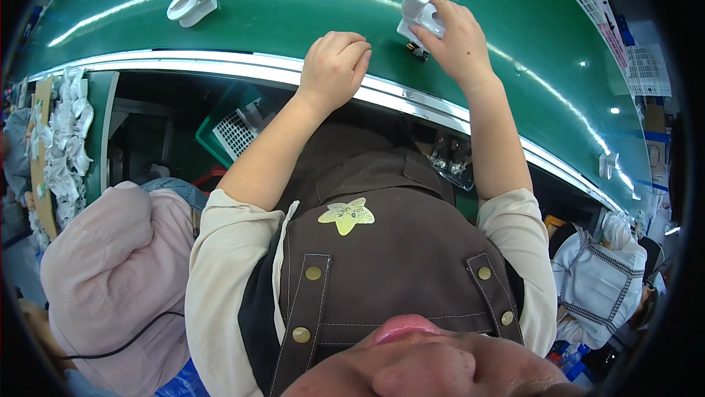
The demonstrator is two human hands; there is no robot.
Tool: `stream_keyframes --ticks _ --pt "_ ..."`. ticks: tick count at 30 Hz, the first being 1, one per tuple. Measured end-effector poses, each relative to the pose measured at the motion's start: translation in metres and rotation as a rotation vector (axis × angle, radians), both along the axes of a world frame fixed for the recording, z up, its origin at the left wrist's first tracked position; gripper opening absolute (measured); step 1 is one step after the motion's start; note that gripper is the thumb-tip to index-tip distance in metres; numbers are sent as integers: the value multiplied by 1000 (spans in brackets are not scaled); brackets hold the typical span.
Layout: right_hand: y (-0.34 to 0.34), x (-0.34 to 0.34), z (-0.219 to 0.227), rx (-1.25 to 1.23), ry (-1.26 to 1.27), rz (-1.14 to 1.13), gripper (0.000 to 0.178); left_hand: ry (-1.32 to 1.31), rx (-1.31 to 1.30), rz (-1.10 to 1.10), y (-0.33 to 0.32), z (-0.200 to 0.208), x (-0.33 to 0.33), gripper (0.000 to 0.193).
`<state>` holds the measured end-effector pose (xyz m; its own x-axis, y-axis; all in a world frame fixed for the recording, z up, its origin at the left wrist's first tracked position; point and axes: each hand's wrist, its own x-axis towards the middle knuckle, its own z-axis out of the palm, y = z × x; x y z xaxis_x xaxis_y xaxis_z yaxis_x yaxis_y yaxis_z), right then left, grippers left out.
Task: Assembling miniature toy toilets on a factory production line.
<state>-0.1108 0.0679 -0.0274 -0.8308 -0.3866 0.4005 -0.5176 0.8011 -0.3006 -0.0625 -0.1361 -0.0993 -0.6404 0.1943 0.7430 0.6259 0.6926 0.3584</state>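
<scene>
A white miniature toilet (413,2) stands upright on the green worktop (294,15), near the middle of its far part. My right hand (461,38) grips it, index finger on top of the tank and thumb at the bowl side. Just below its base lies a small dark part with a brassy glint (417,50), too small to name. My left hand (334,68) rests curled at the worktop's front edge, apart from the toilet, and nothing shows in its fingers. A second white miniature toilet (192,2) stands farther left.
A small whitish piece (608,165) sits at the right of the worktop. A metal rail (418,99) runs along its front edge. Below are a green crate (213,121) and clear plastic bags (452,158). A person in pink (117,279) is close at left; another person's white garment (598,279) shows right.
</scene>
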Motion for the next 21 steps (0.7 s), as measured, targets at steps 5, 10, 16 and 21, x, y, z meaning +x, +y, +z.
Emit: stream_keyframes --ticks 5,10,16,21 --pt "11 2 -6 -148 77 1 72 -28 -2 -4 2 0 -1 6" --pt "52 5 -43 -1030 -262 -133 56 -139 8 -41 5 0 -7 7" --pt "65 6 -80 -1490 -213 -169 36 41 -263 -179 68 10 -24 34" --pt "67 3 -86 -1528 -213 -189 34 -187 -554 -158 95 3 -34 19"
